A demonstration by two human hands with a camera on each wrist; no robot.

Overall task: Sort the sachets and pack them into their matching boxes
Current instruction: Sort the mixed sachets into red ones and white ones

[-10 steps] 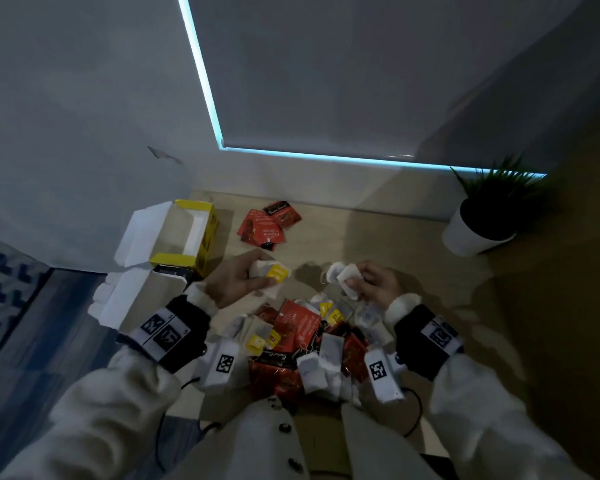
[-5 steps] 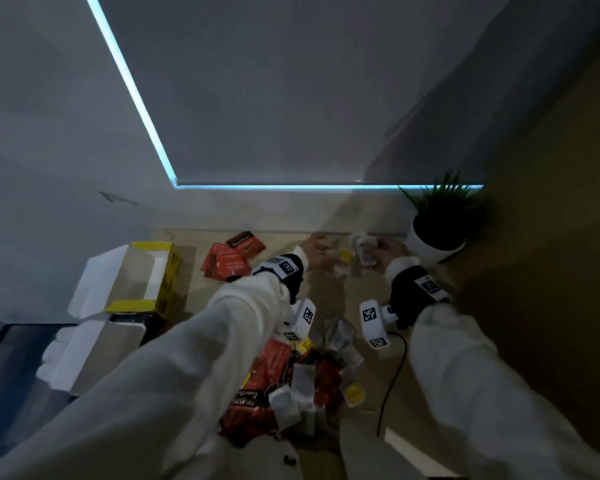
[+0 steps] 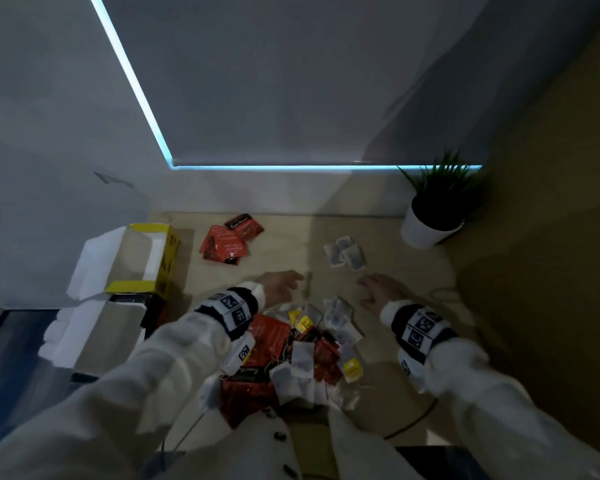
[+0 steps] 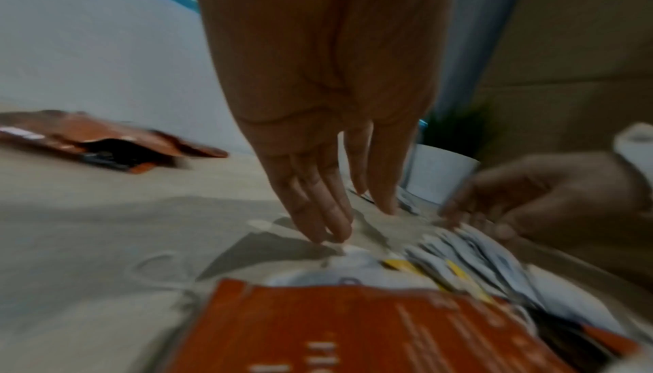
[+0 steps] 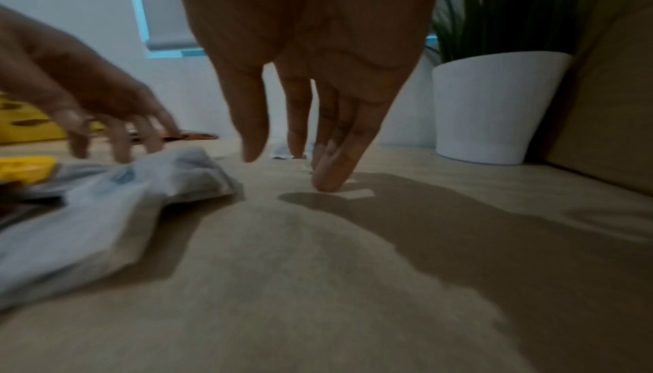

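Observation:
A mixed heap of red, white and yellow-tagged sachets lies on the table in front of me. A few white sachets lie apart at the back, near the plant pot. Red sachets form a small group at the back left. A yellow box stands with its lid up at the left, and a dark box with its lid up sits just in front of it. My left hand hovers with straight fingers over the heap's far edge, holding nothing. My right hand is beside it, fingers straight and empty.
A white pot with a green plant stands at the back right, against the wall. A thin cable runs across the table near my right sleeve. A window blind hangs behind the table.
Both hands reached to the back of the table with white sachets, left them near the pot, and came back empty to the heap's far edge. The camera view shifted too.

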